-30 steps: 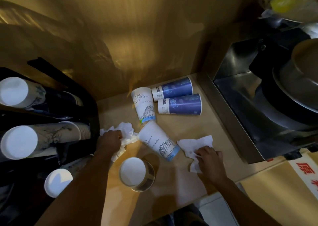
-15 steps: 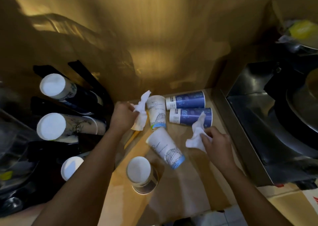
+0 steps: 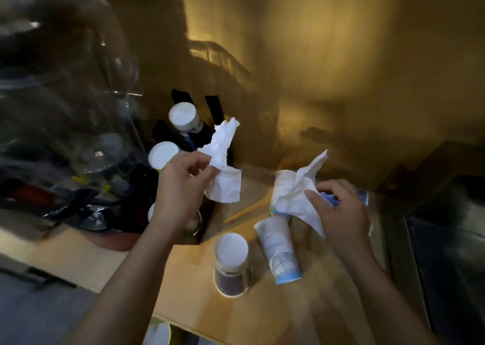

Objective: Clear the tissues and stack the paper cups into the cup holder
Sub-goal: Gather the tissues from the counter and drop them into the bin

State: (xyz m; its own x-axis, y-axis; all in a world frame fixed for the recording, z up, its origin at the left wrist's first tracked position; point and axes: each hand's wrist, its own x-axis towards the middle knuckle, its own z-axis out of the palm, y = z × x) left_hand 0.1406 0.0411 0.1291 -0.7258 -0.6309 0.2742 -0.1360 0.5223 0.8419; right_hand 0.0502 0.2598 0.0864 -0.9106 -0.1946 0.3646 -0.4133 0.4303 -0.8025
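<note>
My left hand (image 3: 183, 184) is raised above the counter and pinches a crumpled white tissue (image 3: 223, 166). My right hand (image 3: 341, 211) grips a second white tissue (image 3: 296, 195) over the cups. A white cup with a blue band (image 3: 280, 253) lies on its side on the wooden counter (image 3: 262, 313). Another cup (image 3: 232, 263) stands upside down to its left. Behind the right tissue lies one more white cup (image 3: 282, 182), and blue cups (image 3: 363, 196) are mostly hidden by my right hand. The black cup holder (image 3: 210, 108) at the left holds cup stacks (image 3: 182, 115).
A clear plastic container (image 3: 65, 95) with dark items sits at the far left. A dark metal appliance (image 3: 446, 239) borders the counter on the right. A wooden wall stands behind. The frame is motion-blurred.
Both hands have lifted their tissues higher off the counter. The view has swung to the left, so the cups and holder sit further right in frame.
</note>
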